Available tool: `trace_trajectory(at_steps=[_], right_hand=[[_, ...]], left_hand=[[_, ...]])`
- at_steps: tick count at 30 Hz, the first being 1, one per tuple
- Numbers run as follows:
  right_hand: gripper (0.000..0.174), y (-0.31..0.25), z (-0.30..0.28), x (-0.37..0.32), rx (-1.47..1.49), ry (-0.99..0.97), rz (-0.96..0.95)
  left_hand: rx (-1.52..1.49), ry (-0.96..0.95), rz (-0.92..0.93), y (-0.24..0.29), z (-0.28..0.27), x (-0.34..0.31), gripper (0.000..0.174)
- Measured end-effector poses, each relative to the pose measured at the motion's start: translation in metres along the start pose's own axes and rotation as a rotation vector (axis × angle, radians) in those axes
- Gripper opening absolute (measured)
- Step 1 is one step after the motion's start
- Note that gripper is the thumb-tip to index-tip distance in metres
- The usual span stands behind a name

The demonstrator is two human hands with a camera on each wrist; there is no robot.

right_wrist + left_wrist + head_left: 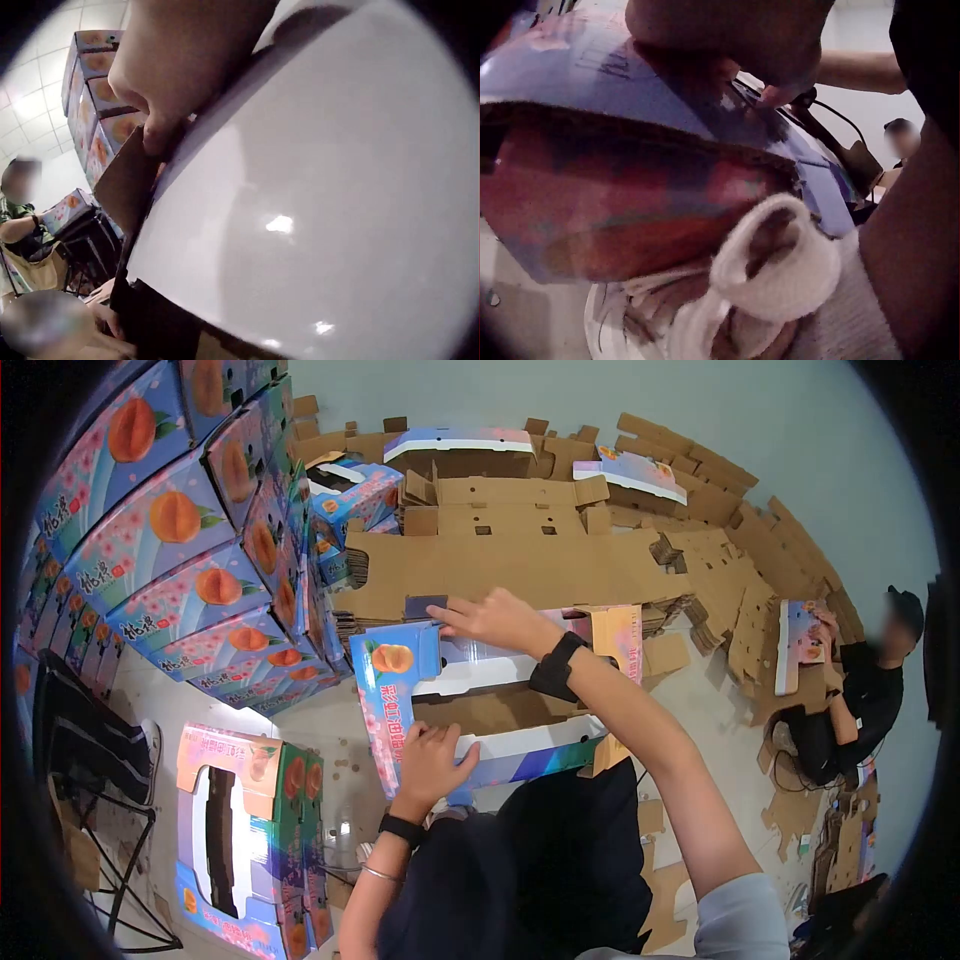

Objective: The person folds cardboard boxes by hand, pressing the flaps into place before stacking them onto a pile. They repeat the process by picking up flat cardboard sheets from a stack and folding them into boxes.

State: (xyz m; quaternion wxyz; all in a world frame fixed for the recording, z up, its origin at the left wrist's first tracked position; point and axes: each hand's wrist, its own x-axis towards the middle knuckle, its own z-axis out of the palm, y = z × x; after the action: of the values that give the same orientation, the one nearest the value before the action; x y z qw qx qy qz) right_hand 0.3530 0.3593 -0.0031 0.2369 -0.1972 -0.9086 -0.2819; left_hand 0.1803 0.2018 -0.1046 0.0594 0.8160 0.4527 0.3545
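A printed cardboard box [485, 762] with an open top lies in front of the person in the head view, peach pictures on its left end. The left hand [430, 765] grips its near left edge, fingers bent over the rim and thumb spread to the right. At the far left corner, the right hand [500, 622] pinches a small dark flap [425, 606], its index finger stretched left. The left wrist view shows the left hand [727, 37] above the printed panel [630, 202]. In the right wrist view, the right hand [187, 67] touches a brown flap [124, 184] beside a glossy white panel [315, 180].
Stacked peach boxes [175, 518] rise at the left. A finished-looking box [270, 840] stands on the floor below them. Flat brown cardboard [520, 565] lies beyond the work. Another person [865, 695] sits at the right, holding a printed piece. A black metal frame [120, 880] stands lower left.
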Motion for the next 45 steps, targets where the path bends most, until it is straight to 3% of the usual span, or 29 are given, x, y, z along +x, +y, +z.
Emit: trace_trajectory(at_steps=[4,6,14,19,21,27,29,33,35,37,39,40,43,44,45], right_hand=[[0.031,-0.001,-0.003,0.003,0.009,-0.035,0.042],[0.03,0.003,-0.006,0.009,0.003,-0.127,-0.025],[0.023,0.009,-0.015,0.017,-0.037,-0.088,-0.187],[0.032,0.007,-0.028,0.023,-0.074,-0.128,-0.252],[0.039,0.001,-0.02,0.018,0.229,-0.108,-0.014],[0.046,-0.035,-0.081,-0.038,0.35,-0.095,0.305],[0.051,-0.061,-0.107,-0.076,0.396,-0.45,0.339],[0.047,-0.093,-0.126,-0.148,0.309,-0.54,0.407],[0.047,-0.091,-0.13,-0.173,0.284,-0.614,0.428],[0.046,-0.079,-0.135,-0.194,0.306,-0.756,0.713],[0.044,-0.067,-0.155,-0.212,0.343,-0.796,0.718],[0.042,-0.064,-0.164,-0.212,0.388,-0.844,0.717],[0.034,-0.077,-0.191,-0.211,0.412,-0.893,0.684],[0.022,-0.086,-0.194,-0.213,0.306,-0.875,0.602],[0.022,-0.094,-0.192,-0.22,0.299,-0.872,0.605]], left_hand=[[0.034,-0.053,-0.02,0.003,0.0,-0.001,0.031],[0.063,-0.031,-0.01,-0.001,-0.001,-0.002,0.032],[0.087,0.005,0.014,-0.002,0.003,-0.003,0.031],[0.069,-0.03,0.033,-0.006,0.003,-0.003,0.033],[0.056,-0.043,0.037,-0.007,0.002,0.0,0.035],[0.082,-0.11,0.031,0.0,-0.012,0.0,0.034],[0.066,-0.129,0.072,0.003,-0.016,0.001,0.035],[0.117,-0.262,0.098,0.011,-0.021,0.004,0.044],[0.25,-0.476,-0.112,0.016,-0.023,0.001,0.045],[0.312,-0.504,-0.131,0.017,-0.031,-0.001,0.04],[0.255,-0.468,-0.01,0.005,-0.042,-0.009,0.033],[0.226,-0.492,0.013,0.004,-0.049,-0.012,0.021],[0.18,-0.533,0.02,0.004,-0.053,-0.032,0.009],[0.179,-0.531,0.025,0.008,-0.053,-0.036,0.009],[0.226,-0.566,0.035,0.011,-0.054,-0.039,0.012]])
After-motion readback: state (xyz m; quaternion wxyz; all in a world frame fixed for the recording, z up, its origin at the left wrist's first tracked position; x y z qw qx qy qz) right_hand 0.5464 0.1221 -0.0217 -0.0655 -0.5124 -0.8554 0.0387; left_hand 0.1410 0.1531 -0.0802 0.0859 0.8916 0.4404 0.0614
